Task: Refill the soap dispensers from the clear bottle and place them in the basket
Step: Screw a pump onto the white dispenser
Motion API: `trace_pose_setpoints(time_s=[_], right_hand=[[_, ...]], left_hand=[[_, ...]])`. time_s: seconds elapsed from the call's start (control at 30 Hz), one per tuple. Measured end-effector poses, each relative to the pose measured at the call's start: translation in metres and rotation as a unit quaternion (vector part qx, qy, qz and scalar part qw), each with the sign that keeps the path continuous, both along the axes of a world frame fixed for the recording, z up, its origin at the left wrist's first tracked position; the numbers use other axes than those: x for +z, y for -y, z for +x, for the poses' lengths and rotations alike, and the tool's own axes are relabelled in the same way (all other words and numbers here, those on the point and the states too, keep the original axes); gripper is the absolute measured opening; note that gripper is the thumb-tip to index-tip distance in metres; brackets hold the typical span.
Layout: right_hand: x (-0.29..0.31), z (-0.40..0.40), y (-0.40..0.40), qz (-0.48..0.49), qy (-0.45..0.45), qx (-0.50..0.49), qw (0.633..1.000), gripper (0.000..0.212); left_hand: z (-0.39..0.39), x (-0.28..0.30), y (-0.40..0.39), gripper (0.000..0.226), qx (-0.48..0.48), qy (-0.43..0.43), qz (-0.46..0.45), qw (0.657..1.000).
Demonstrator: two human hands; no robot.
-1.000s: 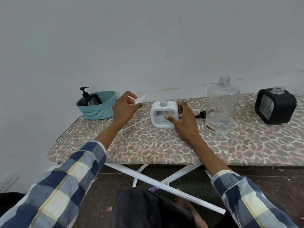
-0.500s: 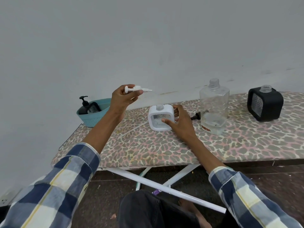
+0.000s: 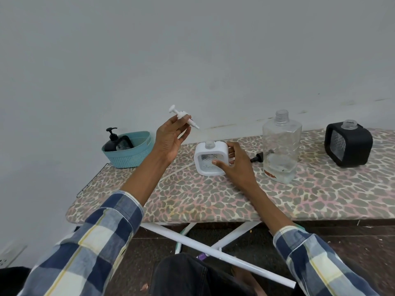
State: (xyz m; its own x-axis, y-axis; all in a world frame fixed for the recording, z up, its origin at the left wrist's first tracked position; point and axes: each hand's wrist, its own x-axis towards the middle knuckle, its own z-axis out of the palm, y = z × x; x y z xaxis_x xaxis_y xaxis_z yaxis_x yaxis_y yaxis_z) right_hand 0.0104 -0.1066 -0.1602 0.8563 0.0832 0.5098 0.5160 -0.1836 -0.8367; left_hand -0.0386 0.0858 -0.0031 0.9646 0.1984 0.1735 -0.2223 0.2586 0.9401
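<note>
Fingers (image 3: 181,122) pinching pump (image 3: 181,115), dispenser (image 3: 211,159) gripped

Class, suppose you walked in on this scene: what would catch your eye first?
The left hand raised above the leopard-print board, pinching a white pump. Just below, the right hand grips an open white dispenser. Further right stand a nearly empty clear bottle and a black dispenser.

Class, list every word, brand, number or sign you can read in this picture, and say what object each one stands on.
No text here can be read.
Clear bottle: an orange-red label patch near its base, too blurred to read.
White soap dispenser: a faint mark low on its window, too small to read.
Black dispenser, basket and white pump: no visible lettering.
</note>
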Motion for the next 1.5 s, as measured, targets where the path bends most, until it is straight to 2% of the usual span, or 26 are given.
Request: trace_pose_setpoints(time_s=[0.17, 0.27, 0.33, 0.5, 0.63, 0.9, 1.27, 1.5], right_hand=[[0.001, -0.001, 0.000, 0.003, -0.003, 0.001, 1.000, 0.064], [0.002, -0.001, 0.000, 0.002, -0.002, -0.001, 1.000, 0.065], [0.002, -0.002, 0.000, -0.001, -0.002, -0.003, 1.000, 0.066], [0.001, -0.001, 0.000, -0.003, -0.003, -0.004, 1.000, 0.066], [0.004, -0.002, 0.001, -0.002, -0.006, -0.003, 1.000, 0.064], [0.003, -0.002, 0.000, -0.002, -0.007, -0.003, 1.000, 0.064], [0.001, 0.001, 0.000, -0.006, -0.007, -0.005, 1.000, 0.064], [0.000, 0.000, 0.000, -0.006, -0.004, -0.008, 1.000, 0.065]], left_hand=[[0.001, -0.001, -0.001, 0.016, 0.032, 0.013, 0.087, 0.996], [0.001, -0.006, 0.001, 0.027, 0.049, 0.005, 0.177, 0.983], [0.000, -0.009, 0.004, 0.034, 0.056, 0.008, 0.200, 0.978], [0.001, -0.003, 0.008, 0.038, 0.087, 0.027, 0.190, 0.978], [0.002, 0.006, 0.009, 0.025, 0.098, 0.032, 0.171, 0.980], [0.004, -0.002, 0.018, 0.023, 0.087, 0.049, 0.252, 0.962], [0.004, 0.016, 0.020, 0.026, 0.147, 0.131, 0.271, 0.942], [0.009, 0.007, 0.018, 0.025, 0.139, 0.132, 0.315, 0.930]])
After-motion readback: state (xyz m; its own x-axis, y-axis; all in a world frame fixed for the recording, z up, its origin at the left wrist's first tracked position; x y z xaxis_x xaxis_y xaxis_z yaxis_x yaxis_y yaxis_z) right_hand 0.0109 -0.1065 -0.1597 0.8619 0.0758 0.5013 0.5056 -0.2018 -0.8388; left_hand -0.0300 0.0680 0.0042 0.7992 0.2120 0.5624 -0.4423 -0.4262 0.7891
